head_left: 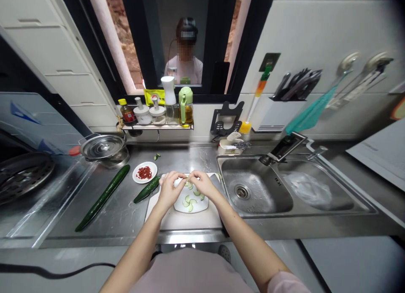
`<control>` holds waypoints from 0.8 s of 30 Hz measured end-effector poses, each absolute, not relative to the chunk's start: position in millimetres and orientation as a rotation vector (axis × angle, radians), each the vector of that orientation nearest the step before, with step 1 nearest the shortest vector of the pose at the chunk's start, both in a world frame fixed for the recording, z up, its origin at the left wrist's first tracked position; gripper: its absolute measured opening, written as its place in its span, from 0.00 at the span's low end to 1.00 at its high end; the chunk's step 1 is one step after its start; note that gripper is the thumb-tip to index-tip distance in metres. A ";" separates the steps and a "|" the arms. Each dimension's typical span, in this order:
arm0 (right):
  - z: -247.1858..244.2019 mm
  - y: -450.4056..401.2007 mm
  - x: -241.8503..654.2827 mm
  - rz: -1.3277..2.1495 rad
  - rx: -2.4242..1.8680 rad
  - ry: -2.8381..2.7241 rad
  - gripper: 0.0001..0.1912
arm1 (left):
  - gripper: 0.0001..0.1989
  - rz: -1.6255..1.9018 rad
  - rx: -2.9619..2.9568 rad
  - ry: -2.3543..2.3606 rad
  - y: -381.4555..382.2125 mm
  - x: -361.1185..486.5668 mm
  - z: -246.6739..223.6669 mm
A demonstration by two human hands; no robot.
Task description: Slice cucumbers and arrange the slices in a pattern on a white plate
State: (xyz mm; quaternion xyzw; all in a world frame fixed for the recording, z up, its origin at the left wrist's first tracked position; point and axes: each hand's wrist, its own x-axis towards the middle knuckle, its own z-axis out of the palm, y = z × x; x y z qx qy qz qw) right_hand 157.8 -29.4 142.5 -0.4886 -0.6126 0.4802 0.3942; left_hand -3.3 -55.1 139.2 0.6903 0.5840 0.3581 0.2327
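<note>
My left hand (171, 189) and my right hand (201, 183) meet over the far part of a white plate (199, 207), thumbs and forefingers pinched together. What sits between the fingertips is too small to make out. Thin cucumber slices (190, 203) lie in a curved, petal-like cluster on the near part of the plate. More cucumber slices (197, 193) lie to the right and just below my fingertips. The plate rests on a pale cutting board (190, 222). Left of my left hand, a cut piece of cucumber (147, 189) reaches to the board's edge.
A small white dish (136, 177) holds chopped red bits. Further left are a whole cucumber (103, 199) and a lidded steel pot (117, 158). A double sink (257, 210) adjoins the board on the right. Seasoning bottles (171, 111) stand on a wall rack (142, 127). Cucumber scraps (156, 156) lie behind the dish.
</note>
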 end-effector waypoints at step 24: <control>124.1 -27.0 153.1 1.482 -1.288 -1.513 0.06 | 0.28 0.996 0.789 1.294 -63.0 -5.8 99.5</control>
